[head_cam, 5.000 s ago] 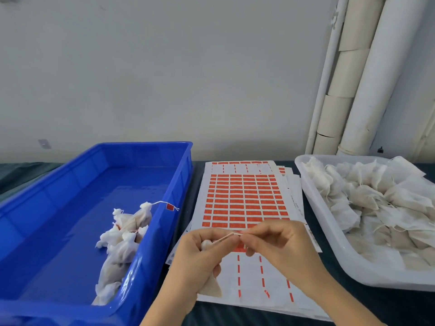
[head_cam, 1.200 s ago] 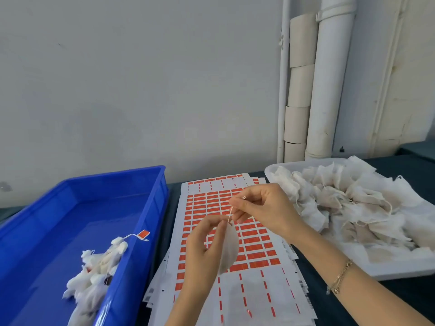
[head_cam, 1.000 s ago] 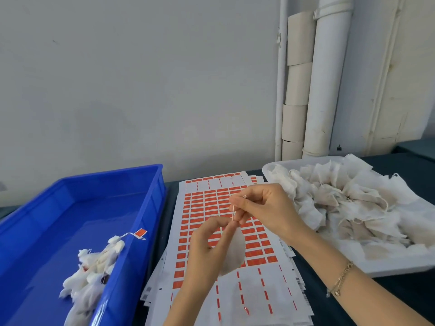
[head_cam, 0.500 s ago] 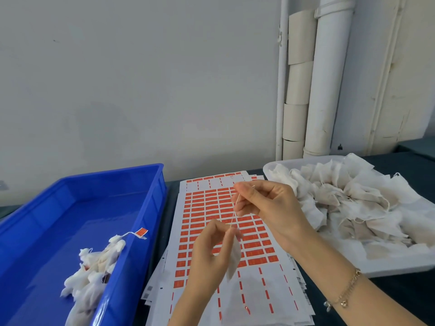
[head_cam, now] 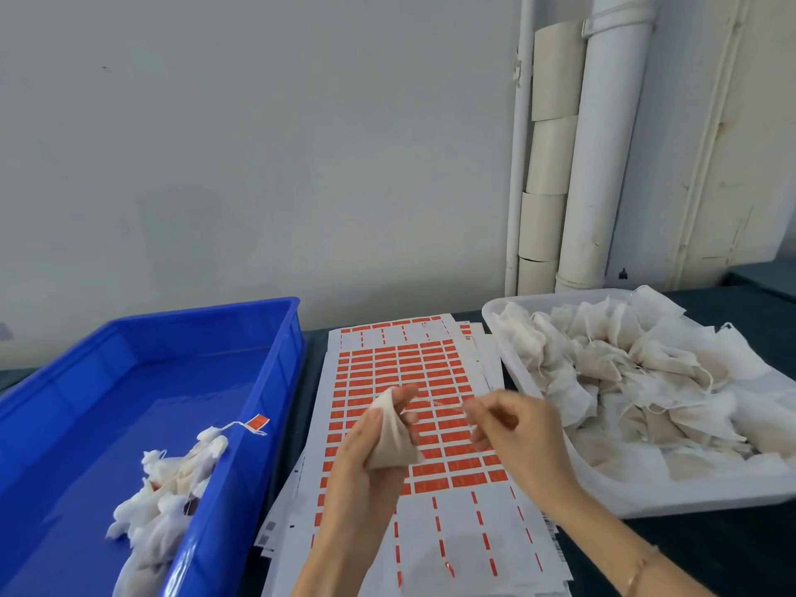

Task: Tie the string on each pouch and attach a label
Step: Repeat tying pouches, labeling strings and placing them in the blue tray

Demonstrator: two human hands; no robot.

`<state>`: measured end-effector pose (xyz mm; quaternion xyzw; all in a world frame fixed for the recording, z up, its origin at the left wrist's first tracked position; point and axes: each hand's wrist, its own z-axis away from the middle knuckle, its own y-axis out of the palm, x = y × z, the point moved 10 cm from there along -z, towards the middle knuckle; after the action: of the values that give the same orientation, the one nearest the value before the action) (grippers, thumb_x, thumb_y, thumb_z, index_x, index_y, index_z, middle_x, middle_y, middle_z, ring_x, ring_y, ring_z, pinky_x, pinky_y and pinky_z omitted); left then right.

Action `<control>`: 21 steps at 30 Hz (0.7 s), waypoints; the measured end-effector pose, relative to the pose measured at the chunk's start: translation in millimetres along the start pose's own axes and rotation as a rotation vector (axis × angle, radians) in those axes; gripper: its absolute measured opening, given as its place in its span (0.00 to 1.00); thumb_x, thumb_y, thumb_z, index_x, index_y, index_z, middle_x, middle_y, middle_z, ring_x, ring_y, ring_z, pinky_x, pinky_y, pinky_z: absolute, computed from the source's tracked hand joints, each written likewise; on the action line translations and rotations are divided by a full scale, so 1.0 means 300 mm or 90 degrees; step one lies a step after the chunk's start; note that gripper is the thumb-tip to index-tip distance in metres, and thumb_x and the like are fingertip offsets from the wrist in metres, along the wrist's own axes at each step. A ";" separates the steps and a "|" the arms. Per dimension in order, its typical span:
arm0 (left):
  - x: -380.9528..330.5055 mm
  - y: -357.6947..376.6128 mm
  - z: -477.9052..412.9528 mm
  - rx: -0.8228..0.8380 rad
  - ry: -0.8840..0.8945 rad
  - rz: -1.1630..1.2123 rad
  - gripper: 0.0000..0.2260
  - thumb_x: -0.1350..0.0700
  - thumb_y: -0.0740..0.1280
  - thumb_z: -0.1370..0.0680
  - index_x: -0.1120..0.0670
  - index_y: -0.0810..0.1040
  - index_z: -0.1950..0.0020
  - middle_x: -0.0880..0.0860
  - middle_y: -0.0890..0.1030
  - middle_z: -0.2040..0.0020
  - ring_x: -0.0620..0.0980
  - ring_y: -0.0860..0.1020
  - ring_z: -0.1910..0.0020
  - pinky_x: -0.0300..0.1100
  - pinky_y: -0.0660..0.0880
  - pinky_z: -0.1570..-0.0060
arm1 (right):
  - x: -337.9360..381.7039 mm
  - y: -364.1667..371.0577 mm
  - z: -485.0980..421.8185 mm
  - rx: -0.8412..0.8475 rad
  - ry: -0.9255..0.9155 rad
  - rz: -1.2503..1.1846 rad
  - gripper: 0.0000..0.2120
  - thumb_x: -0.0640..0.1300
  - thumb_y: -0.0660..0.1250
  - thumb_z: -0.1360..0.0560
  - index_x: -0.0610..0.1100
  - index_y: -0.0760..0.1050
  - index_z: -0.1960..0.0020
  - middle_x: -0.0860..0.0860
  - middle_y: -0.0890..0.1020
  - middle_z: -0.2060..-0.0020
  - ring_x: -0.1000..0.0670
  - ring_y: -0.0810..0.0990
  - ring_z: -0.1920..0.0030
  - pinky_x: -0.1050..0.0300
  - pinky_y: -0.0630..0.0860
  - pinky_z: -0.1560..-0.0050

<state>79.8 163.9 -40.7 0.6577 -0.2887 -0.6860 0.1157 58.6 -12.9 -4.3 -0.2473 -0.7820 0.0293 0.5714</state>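
A blue bin (head_cam: 215, 313) at left holds a heap of tied pouches (head_cam: 172, 480). Over the label sheets (head_cam: 400, 364) the left hand (head_cam: 366, 463) grips one pouch (head_cam: 390, 439) — its string (head_cam: 436, 402) runs taut to the right hand (head_cam: 512, 437), whose fingers pinch it. A white tray (head_cam: 646, 501) of loose pouches (head_cam: 624, 372) sits rightmost.

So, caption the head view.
Left hand grips white cloth pouch; right hand pinches its thin string above orange label sheets.
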 end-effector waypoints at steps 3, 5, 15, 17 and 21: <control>-0.033 -0.009 0.011 -0.042 0.068 -0.196 0.14 0.47 0.63 0.25 0.50 0.81 0.44 0.51 0.83 0.48 0.52 0.81 0.47 0.40 0.79 0.52 | 0.006 0.088 0.094 0.097 -0.040 0.060 0.06 0.56 0.67 0.31 0.57 0.77 0.56 0.67 0.81 0.58 0.66 0.81 0.55 0.71 0.77 0.51; -0.072 0.026 0.027 -0.036 0.177 -0.451 0.10 0.48 0.64 0.25 0.48 0.81 0.47 0.47 0.83 0.51 0.49 0.81 0.49 0.35 0.78 0.53 | 0.034 0.109 0.120 0.102 -0.064 0.065 0.02 0.55 0.67 0.30 0.59 0.75 0.58 0.67 0.81 0.62 0.64 0.81 0.56 0.73 0.76 0.52; -0.107 0.114 0.072 0.029 0.336 -0.573 0.12 0.51 0.62 0.23 0.53 0.82 0.47 0.45 0.83 0.53 0.46 0.80 0.50 0.33 0.77 0.53 | 0.139 0.095 0.112 0.075 -0.070 -0.154 0.05 0.55 0.67 0.29 0.59 0.81 0.61 0.59 0.84 0.64 0.55 0.84 0.60 0.68 0.78 0.60; -0.080 0.062 0.057 -0.028 0.223 -0.423 0.14 0.45 0.61 0.26 0.51 0.82 0.52 0.47 0.82 0.57 0.45 0.80 0.55 0.33 0.77 0.58 | 0.110 0.075 0.106 0.034 -0.031 -0.192 0.07 0.58 0.64 0.29 0.62 0.81 0.59 0.64 0.83 0.59 0.59 0.82 0.52 0.71 0.76 0.56; -0.001 -0.002 0.030 -0.081 0.055 -0.263 0.13 0.45 0.64 0.29 0.49 0.83 0.55 0.46 0.82 0.57 0.49 0.80 0.53 0.42 0.79 0.51 | 0.028 0.116 0.071 0.071 0.090 -0.183 0.04 0.49 0.65 0.24 0.59 0.76 0.53 0.65 0.80 0.53 0.56 0.80 0.49 0.69 0.76 0.51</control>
<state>71.2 166.6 -41.1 0.7232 -0.0988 -0.6831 0.0260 49.5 26.1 -15.6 -0.1022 -0.7642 -0.0268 0.6363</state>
